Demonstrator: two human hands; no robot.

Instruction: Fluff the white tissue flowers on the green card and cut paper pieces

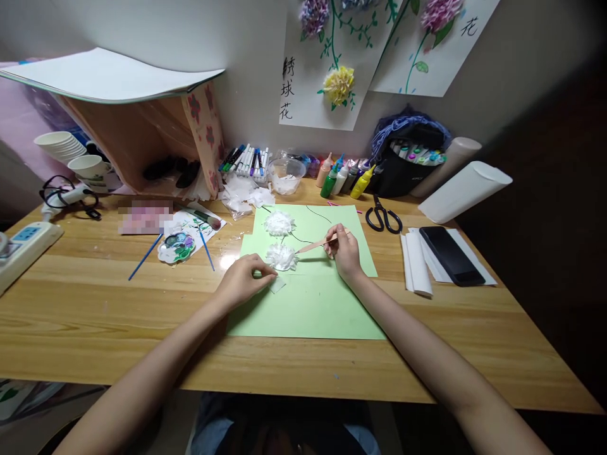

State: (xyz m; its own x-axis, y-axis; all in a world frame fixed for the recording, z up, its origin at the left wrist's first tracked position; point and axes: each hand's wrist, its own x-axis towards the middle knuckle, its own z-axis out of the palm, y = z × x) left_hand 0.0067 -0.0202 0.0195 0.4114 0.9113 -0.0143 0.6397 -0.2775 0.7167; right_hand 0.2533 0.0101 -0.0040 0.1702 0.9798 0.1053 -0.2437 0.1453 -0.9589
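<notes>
A light green paper sheet (313,303) lies on the wooden table (95,316). Two white tissue flowers rest on it, the far flower (279,222) and the near flower (281,256), with thin black stem lines (313,212) drawn beside them. My right hand (344,251) pinches a thin wooden stick (313,246) whose tip points at the near flower. My left hand (244,278) is closed in a pinch on a small white tissue piece (277,284), just below and left of the near flower.
Black scissors (383,217), glue bottles (339,178), markers (246,161), a clear bowl (286,175), a paint palette (176,247) with blue brushes (145,256), a phone (450,254) on white paper, rolled paper (462,189), a power strip (21,246) and paper cups (66,148) ring the sheet.
</notes>
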